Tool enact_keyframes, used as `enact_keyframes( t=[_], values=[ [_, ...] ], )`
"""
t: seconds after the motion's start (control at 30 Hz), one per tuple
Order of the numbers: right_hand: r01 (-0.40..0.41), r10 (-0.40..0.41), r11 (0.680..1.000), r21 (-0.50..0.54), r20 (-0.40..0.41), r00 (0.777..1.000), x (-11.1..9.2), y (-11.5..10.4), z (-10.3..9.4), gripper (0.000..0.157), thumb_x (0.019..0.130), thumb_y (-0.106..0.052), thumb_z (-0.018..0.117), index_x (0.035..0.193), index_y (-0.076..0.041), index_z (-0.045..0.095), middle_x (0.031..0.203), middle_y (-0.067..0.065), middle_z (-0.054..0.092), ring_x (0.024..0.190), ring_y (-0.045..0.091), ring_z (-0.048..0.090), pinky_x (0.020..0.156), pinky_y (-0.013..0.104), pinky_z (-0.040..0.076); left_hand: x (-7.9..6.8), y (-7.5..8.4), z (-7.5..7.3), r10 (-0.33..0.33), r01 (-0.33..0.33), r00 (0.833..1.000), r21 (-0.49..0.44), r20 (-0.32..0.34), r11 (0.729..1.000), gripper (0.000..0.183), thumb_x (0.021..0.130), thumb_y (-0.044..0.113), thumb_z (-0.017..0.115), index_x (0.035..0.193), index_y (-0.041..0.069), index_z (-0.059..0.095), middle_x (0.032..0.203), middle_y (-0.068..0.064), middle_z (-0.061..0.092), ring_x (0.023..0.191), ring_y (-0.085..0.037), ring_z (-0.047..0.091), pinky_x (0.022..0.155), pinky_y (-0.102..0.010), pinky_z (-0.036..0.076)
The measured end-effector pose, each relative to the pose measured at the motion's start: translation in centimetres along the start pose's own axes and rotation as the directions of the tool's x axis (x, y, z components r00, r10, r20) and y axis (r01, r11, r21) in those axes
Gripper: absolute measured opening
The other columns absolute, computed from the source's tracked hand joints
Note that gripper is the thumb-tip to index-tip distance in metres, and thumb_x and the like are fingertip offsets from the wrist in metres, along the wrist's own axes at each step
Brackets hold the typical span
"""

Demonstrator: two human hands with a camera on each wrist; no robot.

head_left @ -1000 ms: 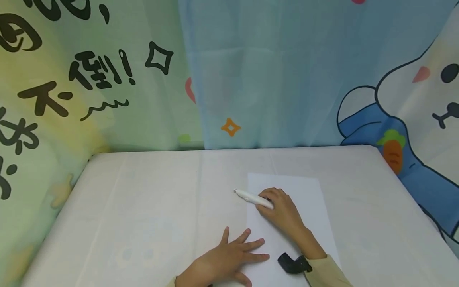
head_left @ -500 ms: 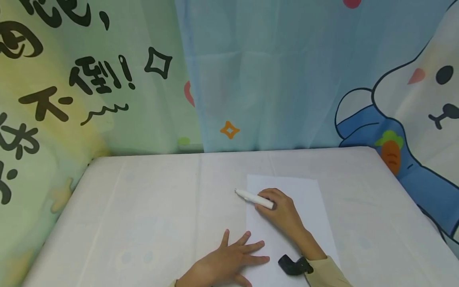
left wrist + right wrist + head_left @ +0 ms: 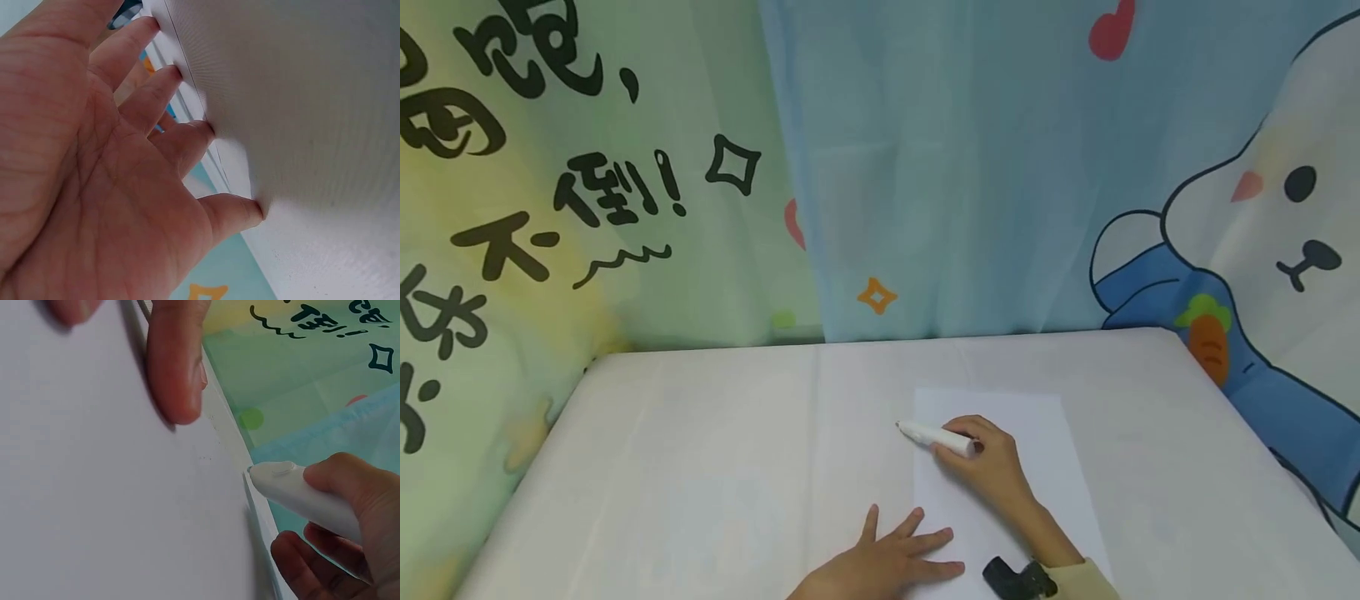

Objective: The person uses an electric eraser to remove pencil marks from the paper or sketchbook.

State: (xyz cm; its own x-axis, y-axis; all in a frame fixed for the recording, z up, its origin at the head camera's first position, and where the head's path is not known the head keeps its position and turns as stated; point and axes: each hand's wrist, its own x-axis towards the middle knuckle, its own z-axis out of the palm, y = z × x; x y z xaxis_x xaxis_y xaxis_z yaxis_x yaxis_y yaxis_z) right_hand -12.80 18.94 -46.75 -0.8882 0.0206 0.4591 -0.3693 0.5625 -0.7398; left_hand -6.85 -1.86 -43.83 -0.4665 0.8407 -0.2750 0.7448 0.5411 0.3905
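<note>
My right hand [image 3: 992,471] pinches a thick white pen-shaped tool [image 3: 932,437] between thumb and fingers. Its narrow tip points left, beyond the left edge of a white sheet of paper [image 3: 1048,454]. In the right wrist view the tool [image 3: 312,500] has a small raised oval button near its tip, held over the paper's surface. My left hand [image 3: 891,562] lies with fingers spread at the paper's lower left part. The left wrist view shows its fingertips [image 3: 253,212] touching the white surface. A few tiny dark specks [image 3: 206,458] show on the white surface.
The paper lies on a white-covered table [image 3: 700,467]. A black wrist device [image 3: 1018,579] sits at my right sleeve [image 3: 1078,581]. Behind the table hangs a printed curtain [image 3: 940,208] with a cartoon rabbit and black lettering.
The head view has tilted up, so the table and both hands appear lower. The hands keep nearly the same places relative to the paper, and the white tool stays in the right hand.
</note>
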Motion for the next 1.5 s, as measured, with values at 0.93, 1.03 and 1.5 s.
enact_keyframes(
  t=[0.93,1.03,1.5],
  values=[
    [-0.221,0.271,0.792,0.569,-0.004,0.963,-0.1,-0.4,0.4,0.028,0.101,-0.003,0.049,0.117,0.019,0.045,0.102,0.013,0.064,0.087,0.007,0.069,0.076,0.029,0.057,-0.7,-0.6,1.3,0.019,-0.017,1.0,-0.079,0.021,0.997,0.061,0.094,0.052,0.055,0.15,0.036,0.037,0.159,0.009,0.028,0.148,-0.028,0.019,0.101,-0.072,0.025],
    [-0.254,0.321,0.746,0.616,0.002,0.947,0.0,-0.3,-0.2,0.03,0.102,-0.007,0.049,0.117,0.018,0.042,0.098,0.004,0.064,0.085,0.01,0.071,0.075,0.031,0.057,-0.5,-0.4,1.1,0.028,-0.026,0.999,-0.092,0.016,0.995,0.061,0.094,0.051,0.055,0.15,0.036,0.037,0.159,0.009,0.028,0.149,-0.027,0.019,0.102,-0.072,0.025],
    [-0.361,0.47,0.664,0.655,0.01,0.882,0.8,-0.6,-2.2,0.029,0.091,0.004,0.063,0.114,0.012,0.047,0.088,-0.005,0.07,0.084,0.01,0.071,0.073,0.031,0.058,0.2,0.0,0.5,0.049,-0.049,0.999,-0.06,0.004,0.997,0.061,0.093,0.051,0.056,0.149,0.036,0.039,0.159,0.01,0.029,0.149,-0.026,0.019,0.101,-0.072,0.026]
  ],
)
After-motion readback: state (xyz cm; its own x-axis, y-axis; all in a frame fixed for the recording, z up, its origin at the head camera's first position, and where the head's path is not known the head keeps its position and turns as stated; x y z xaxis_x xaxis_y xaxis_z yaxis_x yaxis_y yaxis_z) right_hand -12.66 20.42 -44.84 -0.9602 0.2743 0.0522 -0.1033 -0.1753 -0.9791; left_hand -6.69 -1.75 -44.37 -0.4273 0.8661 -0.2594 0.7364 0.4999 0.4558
